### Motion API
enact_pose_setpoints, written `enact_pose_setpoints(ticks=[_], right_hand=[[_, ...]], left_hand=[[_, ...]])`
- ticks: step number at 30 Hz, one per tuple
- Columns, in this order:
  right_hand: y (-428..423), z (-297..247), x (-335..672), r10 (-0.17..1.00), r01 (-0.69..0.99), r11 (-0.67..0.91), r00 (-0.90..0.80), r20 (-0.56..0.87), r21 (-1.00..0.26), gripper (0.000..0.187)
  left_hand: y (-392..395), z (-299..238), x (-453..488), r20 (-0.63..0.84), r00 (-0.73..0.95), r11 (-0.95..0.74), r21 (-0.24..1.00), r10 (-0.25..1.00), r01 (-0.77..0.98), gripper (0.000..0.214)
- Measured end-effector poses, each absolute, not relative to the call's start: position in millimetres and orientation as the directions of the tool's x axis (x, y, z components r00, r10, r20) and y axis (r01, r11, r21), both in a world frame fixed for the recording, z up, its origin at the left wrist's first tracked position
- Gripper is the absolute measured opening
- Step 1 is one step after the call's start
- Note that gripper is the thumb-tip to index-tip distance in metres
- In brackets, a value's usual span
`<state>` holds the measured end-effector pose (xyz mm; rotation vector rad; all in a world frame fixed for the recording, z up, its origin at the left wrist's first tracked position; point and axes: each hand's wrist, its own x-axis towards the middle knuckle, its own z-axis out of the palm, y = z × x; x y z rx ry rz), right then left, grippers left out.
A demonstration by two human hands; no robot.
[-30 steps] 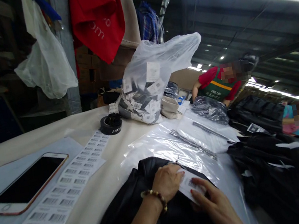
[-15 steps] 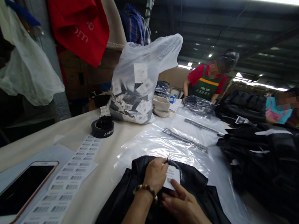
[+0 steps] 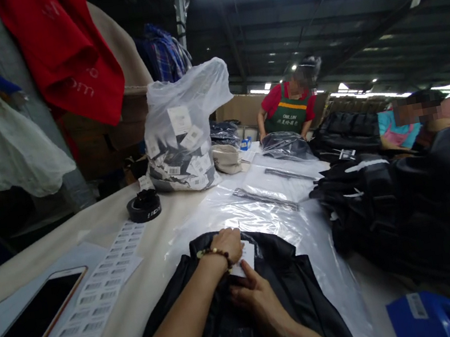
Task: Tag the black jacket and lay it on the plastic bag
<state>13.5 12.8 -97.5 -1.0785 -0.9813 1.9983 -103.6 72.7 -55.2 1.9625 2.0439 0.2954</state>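
A black jacket (image 3: 288, 279) with a slight sheen lies spread in front of me, its collar pointing away. A white hang tag (image 3: 248, 254) with small print rests near the collar. My right hand (image 3: 258, 296) pinches this tag, thumb on its face and the other fingers underneath. Just above and to the left, my left hand (image 3: 227, 244), a beaded bracelet on its wrist, is closed at the tag's upper edge by the collar. Its fingertips are hidden, so what it grips cannot be made out. Beneath the jacket are clear plastic bags (image 3: 210, 211).
At left lie a phone (image 3: 34, 318), barcode label sheets (image 3: 87, 300) and a black tape roll (image 3: 143, 206). Behind stands a plastic bag of tags (image 3: 185, 140). Black garments (image 3: 425, 214) are heaped at right, near a blue plastic object (image 3: 429, 315). Co-workers (image 3: 288, 108) are farther back.
The view has swung right, bringing the blue object into sight. My left hand has turned more knuckles-up over the tag's edge; my right thumb stays on the tag.
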Motion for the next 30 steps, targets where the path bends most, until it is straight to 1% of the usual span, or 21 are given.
enact_pose_setpoints(ticks=[3, 8, 13, 16, 18, 19, 20, 22, 24, 26, 27, 28, 30], right_hand=[[13.0, -97.1, 13.7, 0.811, -0.208, -0.51, -0.44, -0.386, -0.835, 0.1], [16.7, -105.8, 12.4, 0.807, -0.231, -0.533, -0.429, -0.406, -0.814, 0.094], [19.0, -102.7, 13.0, 0.785, -0.218, -0.586, -0.391, -0.481, -0.78, 0.102], [19.4, -92.9, 15.3, 0.749, -0.174, -0.613, -0.441, -0.495, -0.771, 0.108], [19.9, -88.1, 18.0, 0.726, -0.13, -0.601, -0.503, -0.47, -0.789, 0.109], [20.2, -85.8, 20.2, 0.721, -0.113, -0.577, -0.536, -0.439, -0.809, 0.105], [20.4, -82.8, 23.2, 0.722, -0.103, -0.542, -0.565, -0.4, -0.834, 0.095], [20.2, -71.8, 32.4, 0.73, -0.091, -0.443, -0.614, -0.3, -0.892, 0.068], [18.5, -51.6, 47.1, 0.753, -0.037, -0.277, -0.629, -0.193, -0.96, 0.045], [13.8, -25.1, 68.8, 0.79, 0.117, -0.072, -0.599, -0.128, -0.991, 0.036], [10.0, -11.9, 83.4, 0.824, 0.22, 0.02, -0.557, -0.109, -0.975, 0.035], [5.2, -0.5, 101.0, 0.876, 0.31, 0.079, -0.476, -0.083, -0.947, 0.034], [-6.6, 12.9, 147.0, 0.976, 0.448, 0.133, -0.213, 0.039, -0.884, 0.029]], left_hand=[[92.9, -58.5, -95.5, -0.033, -0.043, 0.051, 0.289, 0.999, 0.956, 0.029], [106.7, -94.9, -85.1, 0.004, -0.064, 0.061, 0.233, 0.998, 0.971, 0.033], [110.3, -109.3, -90.0, 0.012, -0.054, 0.049, 0.228, 0.998, 0.972, 0.04], [115.5, -107.0, -93.0, -0.018, -0.042, 0.045, 0.233, 0.999, 0.972, 0.047], [117.6, -105.2, -92.9, -0.035, -0.04, 0.047, 0.227, 0.999, 0.973, 0.05], [117.8, -104.2, -92.6, -0.038, -0.037, 0.045, 0.222, 0.999, 0.974, 0.05], [117.5, -103.3, -92.4, -0.036, -0.031, 0.038, 0.217, 0.999, 0.975, 0.049], [116.3, -102.0, -93.2, -0.025, 0.0, 0.005, 0.215, 1.0, 0.977, 0.047], [116.0, -102.1, -95.9, -0.017, 0.053, -0.048, 0.229, 0.998, 0.972, 0.045], [117.0, -104.2, -99.1, 0.001, 0.088, -0.086, 0.229, 0.996, 0.97, 0.045], [117.6, -105.6, -100.3, 0.026, 0.096, -0.099, 0.212, 0.995, 0.972, 0.044], [118.0, -107.0, -101.0, 0.06, 0.095, -0.105, 0.189, 0.994, 0.976, 0.044], [117.8, -108.8, -101.2, 0.13, 0.085, -0.104, 0.146, 0.988, 0.984, 0.043]])
